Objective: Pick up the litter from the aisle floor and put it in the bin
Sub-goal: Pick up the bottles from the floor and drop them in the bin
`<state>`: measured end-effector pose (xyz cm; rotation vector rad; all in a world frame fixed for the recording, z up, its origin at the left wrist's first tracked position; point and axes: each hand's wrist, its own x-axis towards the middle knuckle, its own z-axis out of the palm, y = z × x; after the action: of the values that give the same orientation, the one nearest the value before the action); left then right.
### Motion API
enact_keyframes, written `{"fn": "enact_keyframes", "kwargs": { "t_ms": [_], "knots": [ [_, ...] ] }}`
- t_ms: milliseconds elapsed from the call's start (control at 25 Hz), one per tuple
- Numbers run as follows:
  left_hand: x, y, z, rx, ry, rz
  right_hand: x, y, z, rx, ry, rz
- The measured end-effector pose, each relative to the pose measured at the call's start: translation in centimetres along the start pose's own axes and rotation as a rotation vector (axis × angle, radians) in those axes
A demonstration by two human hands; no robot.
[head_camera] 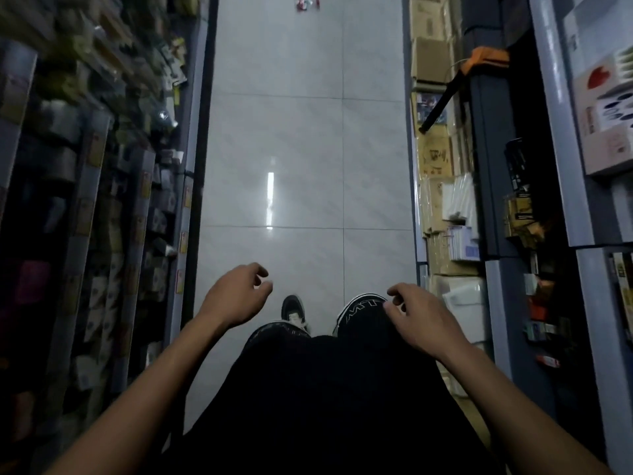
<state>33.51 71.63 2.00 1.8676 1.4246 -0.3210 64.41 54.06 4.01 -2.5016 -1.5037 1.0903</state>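
A small cluster of red and white litter (pixel 307 3) lies on the pale tiled floor far down the aisle, at the top edge of the view. My left hand (pixel 236 294) hangs in front of me at the lower middle, fingers loosely curled, holding nothing. My right hand (pixel 416 315) hovers over my right knee, fingers also loosely curled and empty. Both hands are far from the litter. No bin is in view.
Packed shelves (pixel 113 186) line the left side. Stacked cardboard boxes (pixel 433 156) and grey shelf uprights (pixel 555 138) line the right, with a black-and-orange tool (pixel 455 84) jutting toward the aisle. The glossy tiled floor (pixel 308 149) runs between them. My shoes (pixel 294 310) stand below.
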Motion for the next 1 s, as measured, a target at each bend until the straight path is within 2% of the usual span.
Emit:
{"fn": "enact_keyframes", "kwargs": {
  "t_ms": [240,440,800,1000],
  "knots": [
    [13.7,7.5,-7.8,0.076,0.039,0.089,8.5,2.7,-5.6,0.054,0.011,0.049],
    [20.9,12.7,-11.1,0.094,0.022,0.035,19.7,3.5,-12.4,0.055,-0.020,-0.007],
    [28.6,14.6,-15.9,0.003,0.007,-0.169,40.7,-1.5,-26.1,-0.027,-0.065,-0.157],
    [38.2,14.8,-21.6,-0.083,-0.005,-0.207,51.3,-5.7,-30.8,-0.095,-0.082,-0.142]
  ]
}}
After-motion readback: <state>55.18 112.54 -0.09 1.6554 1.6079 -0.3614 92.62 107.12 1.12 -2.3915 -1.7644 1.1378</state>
